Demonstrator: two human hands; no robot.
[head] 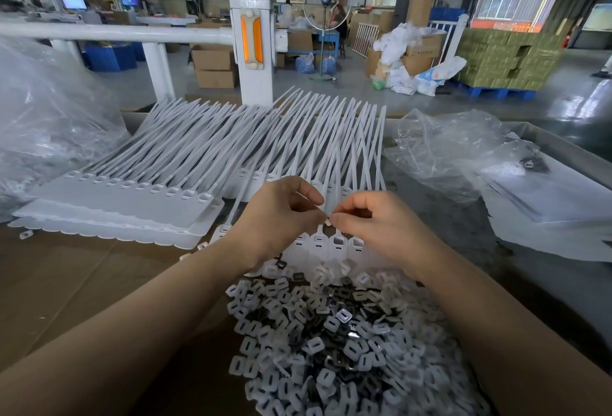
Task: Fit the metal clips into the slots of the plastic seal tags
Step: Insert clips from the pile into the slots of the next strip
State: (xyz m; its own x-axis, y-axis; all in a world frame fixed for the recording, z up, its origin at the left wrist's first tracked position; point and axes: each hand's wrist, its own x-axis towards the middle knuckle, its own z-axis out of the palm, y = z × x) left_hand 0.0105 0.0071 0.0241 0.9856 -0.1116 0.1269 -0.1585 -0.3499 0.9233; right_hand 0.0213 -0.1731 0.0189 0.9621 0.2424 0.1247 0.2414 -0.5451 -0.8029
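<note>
White plastic seal tags [334, 247] are laid in a joined row on the table [66, 270], heads towards the person, straps fanned away. Just above this row a small pale piece [328, 222], probably a single clip, is pinched between the fingertips of both hands: the left hand [281, 217] is curled with thumb and forefinger closed on it from one side, and the right hand [371, 220] is curled and closed on it from the other. Whether metal is showing on the piece cannot be told at this size.

The step in hand is judged to be the orienting of one clip before insertion. Two heads of the row, beneath the right hand, are seen with open rectangular slots; those beside them, towards the left hand, appear already filled. The next move calls for the clip to be squared to an open slot, lowered onto it and pressed home.

A heap of loose clips [337, 333] is piled nearer the person than the row, between the forearms. Stacked tag sheets [126, 203] lie left of the row.
</note>
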